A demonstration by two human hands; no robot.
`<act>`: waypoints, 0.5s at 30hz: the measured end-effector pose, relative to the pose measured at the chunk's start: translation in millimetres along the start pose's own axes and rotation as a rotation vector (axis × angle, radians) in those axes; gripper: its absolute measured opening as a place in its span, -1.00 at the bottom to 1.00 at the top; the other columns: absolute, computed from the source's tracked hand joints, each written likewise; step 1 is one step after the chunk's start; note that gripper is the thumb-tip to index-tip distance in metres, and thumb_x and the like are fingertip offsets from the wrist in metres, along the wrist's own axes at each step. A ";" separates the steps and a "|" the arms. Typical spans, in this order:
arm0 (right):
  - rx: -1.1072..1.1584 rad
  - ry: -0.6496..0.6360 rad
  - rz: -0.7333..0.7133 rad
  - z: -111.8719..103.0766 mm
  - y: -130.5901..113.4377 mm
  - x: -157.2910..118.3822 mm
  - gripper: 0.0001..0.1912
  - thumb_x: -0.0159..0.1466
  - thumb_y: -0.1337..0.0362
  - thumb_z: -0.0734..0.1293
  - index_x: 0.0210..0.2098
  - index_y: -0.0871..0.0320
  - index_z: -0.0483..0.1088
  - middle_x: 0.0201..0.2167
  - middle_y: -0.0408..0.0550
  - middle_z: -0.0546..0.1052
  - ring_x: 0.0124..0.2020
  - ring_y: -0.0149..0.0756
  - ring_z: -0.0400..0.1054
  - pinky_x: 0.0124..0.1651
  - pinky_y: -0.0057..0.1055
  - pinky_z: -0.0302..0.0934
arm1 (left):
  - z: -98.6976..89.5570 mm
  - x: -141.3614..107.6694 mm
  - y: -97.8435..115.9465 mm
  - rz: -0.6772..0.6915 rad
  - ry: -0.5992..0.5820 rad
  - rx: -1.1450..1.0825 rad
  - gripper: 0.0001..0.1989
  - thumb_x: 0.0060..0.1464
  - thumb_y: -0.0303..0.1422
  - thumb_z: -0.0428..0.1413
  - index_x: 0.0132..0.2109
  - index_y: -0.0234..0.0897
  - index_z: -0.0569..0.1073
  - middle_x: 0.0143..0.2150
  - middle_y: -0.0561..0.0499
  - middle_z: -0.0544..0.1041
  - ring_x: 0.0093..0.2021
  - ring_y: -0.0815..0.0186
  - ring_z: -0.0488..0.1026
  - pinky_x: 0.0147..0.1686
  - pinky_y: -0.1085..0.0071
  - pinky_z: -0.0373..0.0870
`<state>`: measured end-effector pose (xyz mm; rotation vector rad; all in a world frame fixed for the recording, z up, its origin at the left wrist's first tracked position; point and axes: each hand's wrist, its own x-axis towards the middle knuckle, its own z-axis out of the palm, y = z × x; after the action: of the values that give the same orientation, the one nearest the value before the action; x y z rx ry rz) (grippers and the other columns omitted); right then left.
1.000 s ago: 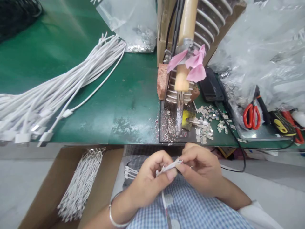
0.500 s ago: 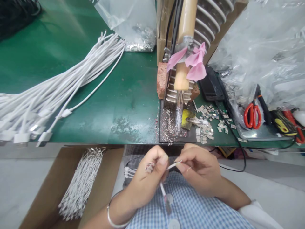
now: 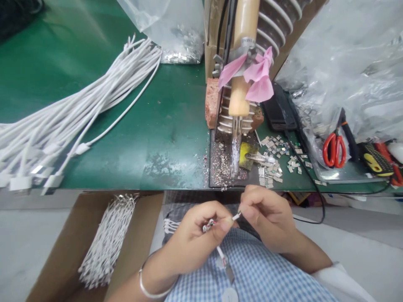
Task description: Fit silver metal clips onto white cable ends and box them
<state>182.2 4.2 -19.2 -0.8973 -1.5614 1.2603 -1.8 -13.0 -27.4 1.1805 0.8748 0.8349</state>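
Observation:
My left hand (image 3: 198, 237) is closed around a short white cable (image 3: 221, 252), thumb pressed on top. From below that hand hangs a flat metal connector (image 3: 231, 274), with a bit of red wire at its neck. A small bunch of stripped wire ends (image 3: 208, 225) pokes out between my left fingers. My right hand (image 3: 267, 220) pinches thin wires at the tip of a white cable end (image 3: 236, 216) coming out past my left thumb. Both hands are held over my lap, just below the table edge.
A soldering iron (image 3: 239, 100) points down over a dark pad (image 3: 218, 157) scattered with solder bits. Small metal connectors (image 3: 270, 172), red-handled cutters (image 3: 334, 150) and a phone (image 3: 279, 110) lie right. White USB cables (image 3: 94, 100) lie left. A cardboard box (image 3: 67, 235) below holds bundled cables (image 3: 108, 243).
My left hand has tipped and shifted slightly right, bringing the cable end closer to my right fingers. The hanging connector has swung a little right. The view has shifted slightly.

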 end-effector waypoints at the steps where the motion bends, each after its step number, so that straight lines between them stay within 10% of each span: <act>1: 0.054 -0.028 0.025 0.5 -0.7 0.5 -0.86 0.35 0.29 0.24 -0.36 0.11 0.34 -0.54 -0.21 0.32 -0.54 -0.47 0.15 -0.48 -0.49 0.05 | -0.5 -0.1 0.6 0.007 -0.028 0.011 -0.81 0.22 -0.36 0.08 -0.36 -0.33 0.46 -0.48 0.07 0.42 -0.47 0.43 0.30 -0.46 0.55 0.23; 5: 0.197 -0.191 0.134 1.7 -2.2 1.7 -0.73 0.38 0.19 0.22 -0.43 0.14 0.33 -0.55 -0.21 0.32 -0.55 -0.49 0.18 -0.49 -0.51 0.06 | -2.1 -0.4 3.8 0.044 -0.124 0.044 -0.83 0.17 -0.42 0.10 -0.39 -0.34 0.47 -0.55 0.09 0.37 -0.52 0.44 0.26 -0.49 0.55 0.21; 11: 0.079 0.082 0.078 -3.1 1.9 -2.4 -0.88 0.35 0.24 0.27 -0.32 0.10 0.37 -0.49 -0.19 0.33 -0.51 -0.46 0.18 -0.47 -0.50 0.08 | -3.1 -1.0 8.6 -0.015 -0.031 0.097 -0.83 0.16 -0.42 0.09 -0.41 -0.33 0.44 -0.56 0.11 0.34 -0.54 0.45 0.23 -0.53 0.56 0.18; 15: -0.085 -0.036 0.017 -2.5 0.7 -0.3 -0.91 0.22 0.26 0.39 -0.34 0.12 0.39 -0.56 -0.25 0.25 -0.57 -0.48 0.12 -0.52 -0.52 0.04 | -1.1 -0.1 8.4 -0.039 0.026 0.065 -0.82 0.16 -0.42 0.09 -0.43 -0.31 0.41 -0.55 0.12 0.34 -0.53 0.45 0.22 -0.53 0.56 0.18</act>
<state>184.7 4.9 -19.8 -0.9480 -1.6496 1.2354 -3.5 -11.1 -19.3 1.2074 0.9494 0.7971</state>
